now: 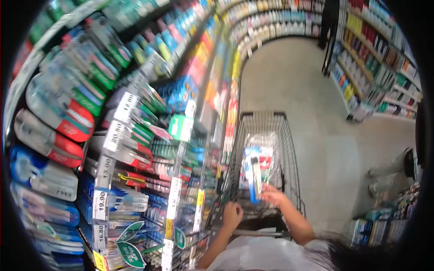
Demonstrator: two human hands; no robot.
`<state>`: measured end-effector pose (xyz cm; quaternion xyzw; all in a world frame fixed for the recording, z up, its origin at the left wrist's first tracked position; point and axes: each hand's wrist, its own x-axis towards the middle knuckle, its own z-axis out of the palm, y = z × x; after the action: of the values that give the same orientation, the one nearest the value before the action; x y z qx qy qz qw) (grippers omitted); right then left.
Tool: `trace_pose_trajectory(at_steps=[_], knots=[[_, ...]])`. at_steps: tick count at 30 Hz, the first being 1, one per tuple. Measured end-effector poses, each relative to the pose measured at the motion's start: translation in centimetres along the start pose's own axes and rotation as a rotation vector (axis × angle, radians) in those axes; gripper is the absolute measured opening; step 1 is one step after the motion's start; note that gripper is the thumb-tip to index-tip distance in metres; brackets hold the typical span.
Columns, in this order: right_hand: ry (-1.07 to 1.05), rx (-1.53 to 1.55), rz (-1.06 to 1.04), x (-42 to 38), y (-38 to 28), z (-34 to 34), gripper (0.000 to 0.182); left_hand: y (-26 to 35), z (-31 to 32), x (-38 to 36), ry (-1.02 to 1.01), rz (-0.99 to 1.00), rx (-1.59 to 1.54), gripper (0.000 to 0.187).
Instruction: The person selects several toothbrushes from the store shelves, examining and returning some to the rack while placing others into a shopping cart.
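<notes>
My right hand [272,195] grips the lower end of a blue-and-white toothbrush pack [254,180]. A dark brush head shows near its top. The pack is held up over the basket of a black wire shopping cart [296,180]. Curled closed, my left hand [233,214] is at the near left corner of the cart, close to the shelf. Whether it grips the cart or something small is hidden. Inside the basket, partly behind the pack, lie shiny packages [271,151] with red and white parts, too blurred to name.
On the left, close to the cart, shelves hold toothbrush packs [45,174] behind price tags [101,203]. A curved shelf of bottles [271,20] closes the far end. More shelves [361,58] stand right of the grey aisle floor [289,77]. People's legs [391,169] show at right.
</notes>
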<state>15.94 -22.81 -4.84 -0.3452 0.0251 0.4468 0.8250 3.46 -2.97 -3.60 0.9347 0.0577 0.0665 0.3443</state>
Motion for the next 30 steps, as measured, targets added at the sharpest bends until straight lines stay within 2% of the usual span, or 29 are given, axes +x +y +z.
trace_pose_trajectory(at_steps=[2, 4, 5, 6, 7, 8, 16, 21, 22, 25, 28, 30], knots=[[-0.079, 0.031, -0.02, -0.5, 1.6, -1.5, 0.048, 1.4, -1.0, -2.3, -0.122, -0.077, -0.036, 0.012], [0.002, -0.009, -0.014, -1.1, 1.2, -0.9, 0.05, 1.8, -0.8, -4.0, -0.228, -0.225, 0.017, 0.019], [-0.054, -0.102, -0.043, -1.2, 0.8, -0.8, 0.054, 0.9, -0.1, -4.5, -0.202, -0.094, 0.082, 0.021], [-0.021, -0.149, -0.02, -1.5, 0.2, 0.0, 0.059, 1.9, -0.9, -4.5, -0.209, -0.132, 0.075, 0.02], [0.104, -0.101, -0.029, -1.4, 0.4, 0.3, 0.059, 1.4, 0.0, -4.4, -0.154, -0.167, -0.006, 0.019], [0.093, -0.18, -0.018, -1.6, -0.3, 2.2, 0.055, 0.9, 0.6, -4.5, -0.116, -0.144, -0.046, 0.019], [-0.095, -0.378, -0.059, 0.0, -0.1, 9.1, 0.054, 1.3, -0.6, -3.2, -0.391, -0.137, 0.148, 0.027], [-0.157, -0.593, -0.07, 0.1, -0.1, 13.2, 0.051, 1.8, -0.8, -3.1, -0.391, -0.134, 0.191, 0.031], [-0.19, -0.554, -0.083, 0.8, 0.5, 13.0, 0.052, 1.9, -0.9, -3.3, -0.396, -0.135, 0.189, 0.032], [-0.202, -0.507, -0.058, 1.1, 0.8, 14.4, 0.052, 1.6, -0.6, -4.0, -0.24, -0.093, 0.146, 0.029], [-0.223, -0.538, -0.088, 1.8, 1.0, 15.6, 0.049, 0.6, 0.2, -4.4, -0.179, 0.006, 0.144, 0.028], [-0.234, -0.575, -0.119, 2.0, 0.8, 17.6, 0.048, 1.6, -1.1, -4.1, -0.273, -0.048, 0.154, 0.028]])
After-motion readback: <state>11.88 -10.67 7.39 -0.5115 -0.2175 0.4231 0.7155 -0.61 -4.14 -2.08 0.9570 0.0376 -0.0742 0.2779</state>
